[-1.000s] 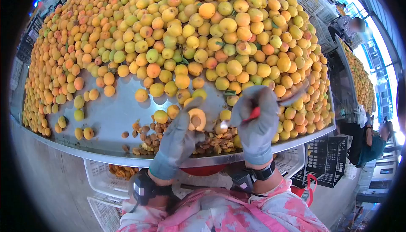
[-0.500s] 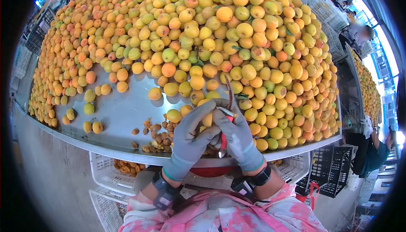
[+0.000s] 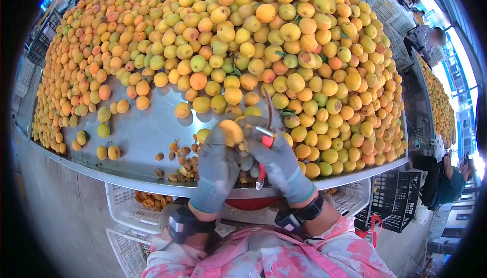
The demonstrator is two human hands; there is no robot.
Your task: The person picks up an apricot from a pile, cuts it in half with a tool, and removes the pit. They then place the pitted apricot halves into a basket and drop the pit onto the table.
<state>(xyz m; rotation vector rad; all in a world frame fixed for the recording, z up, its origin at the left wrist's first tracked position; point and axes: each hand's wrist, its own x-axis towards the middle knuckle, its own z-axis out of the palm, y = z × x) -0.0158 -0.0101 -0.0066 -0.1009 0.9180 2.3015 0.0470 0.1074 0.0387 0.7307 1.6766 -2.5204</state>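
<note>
My gloved left hand (image 3: 215, 164) is closed around a yellow-orange apricot (image 3: 231, 132), its outline a little blurred. In my gloved right hand (image 3: 278, 160) is a red-handled knife (image 3: 261, 171) with a dark, curved blade pointing up and away, beside the apricot. Fingers of both hands come close together near the fruit, so part of it is hidden. Left of my left hand, a small heap of brown apricot pits (image 3: 182, 164) lies on the metal table (image 3: 144, 136). A large pile of apricots (image 3: 284, 39) spreads beyond and to the right of my hands.
Below the table edge stand white plastic crates (image 3: 119, 202), one with orange fruit pieces inside. A black crate (image 3: 398, 202) sits at the right. Co-workers (image 3: 449, 184) are beside another apricot-laden table (image 3: 436, 100) on the far right.
My left hand has turned and moved slightly left, bringing the apricot into clearer view. My right hand has shifted slightly left and down with the knife. The view has shifted a little.
</note>
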